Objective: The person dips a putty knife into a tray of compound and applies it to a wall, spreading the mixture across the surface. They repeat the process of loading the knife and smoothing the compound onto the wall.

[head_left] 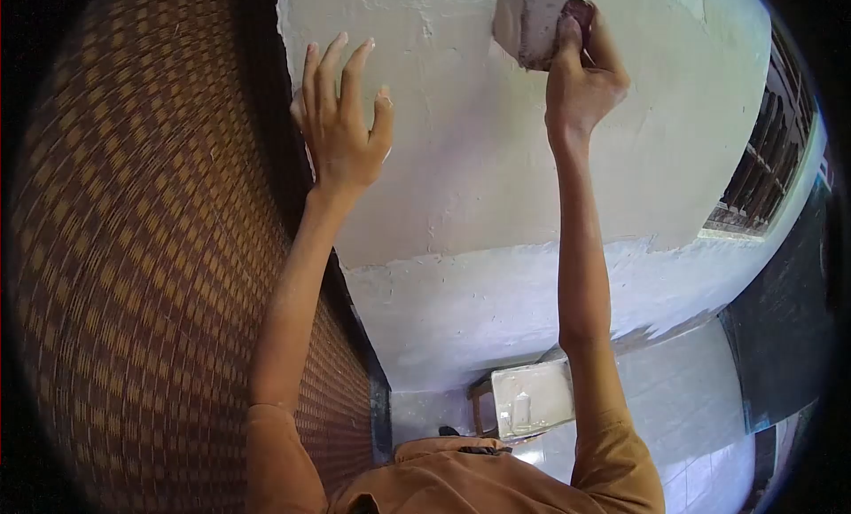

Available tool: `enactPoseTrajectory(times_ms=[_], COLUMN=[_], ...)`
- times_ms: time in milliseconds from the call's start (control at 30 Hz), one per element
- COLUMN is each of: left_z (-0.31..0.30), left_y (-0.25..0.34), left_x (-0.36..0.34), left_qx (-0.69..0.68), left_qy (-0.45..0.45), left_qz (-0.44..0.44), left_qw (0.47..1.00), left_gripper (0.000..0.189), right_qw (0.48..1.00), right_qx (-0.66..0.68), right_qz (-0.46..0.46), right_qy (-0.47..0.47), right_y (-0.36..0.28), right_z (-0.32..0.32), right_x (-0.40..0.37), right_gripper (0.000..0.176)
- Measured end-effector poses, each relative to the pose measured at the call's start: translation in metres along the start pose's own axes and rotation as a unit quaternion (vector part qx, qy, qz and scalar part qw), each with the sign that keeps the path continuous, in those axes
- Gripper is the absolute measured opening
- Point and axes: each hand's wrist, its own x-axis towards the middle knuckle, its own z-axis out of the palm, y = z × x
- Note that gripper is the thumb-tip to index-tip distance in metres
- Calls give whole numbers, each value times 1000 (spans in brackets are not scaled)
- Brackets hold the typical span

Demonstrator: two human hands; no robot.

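My right hand (585,97) is closed around the dark red grip of a putty knife (537,26), thumb pressed along it. The knife's wide blade is smeared with greyish putty and lies close over the upper part of the coated wall (461,159). To the left, my left hand (341,128) is spread, fingers apart, over the wall near its dark left border. Whitish residue shows on its fingertips. Below both hands a ragged line divides the cream coating from a paler, bluish-white lower band (443,314).
A woven brown panel (151,248) curves along the left, beside the wall's edge. Below, a white putty-smeared tray (534,397) rests on a small wooden stand above the tiled floor (683,390). A barred window opening (764,164) and a dark panel (780,310) are at right.
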Motion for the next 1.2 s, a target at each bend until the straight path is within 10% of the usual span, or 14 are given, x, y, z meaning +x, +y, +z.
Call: enactPoseTrajectory(times_ms=[167, 300, 433, 500, 633, 733, 933, 1200], left_z=[8, 1, 8, 8, 0, 4, 0, 5], left_y=[6, 2, 2, 2, 1, 3, 4, 4], left_x=[3, 2, 1, 1, 1, 6, 1, 5], left_qx=[-24, -4, -9, -14, -5, -9, -13, -22], left_qy=[9, 7, 11, 18, 7, 9, 8, 9], left_qz=[7, 13, 4, 9, 8, 7, 2, -12], left_qw=[1000, 1000, 1000, 1000, 1000, 1000, 1000, 1000], left_gripper=[53, 53, 53, 53, 53, 53, 53, 54], right_qw=[993, 1000, 986, 996, 999, 997, 996, 998], right_qx=[-47, -13, 51, -55, 11, 0, 0, -55], right_qz=[-43, -16, 94, -39, -4, 44, 12, 9], right_qy=[-100, 20, -126, -62, 42, -70, 88, 10], right_y=[9, -1, 5, 19, -5, 7, 0, 26], right_z=[18, 1, 17, 15, -6, 7, -15, -4], right_x=[-17, -6, -28, -25, -14, -33, -19, -35], right_gripper=[29, 30, 34, 28, 29, 31, 27, 29])
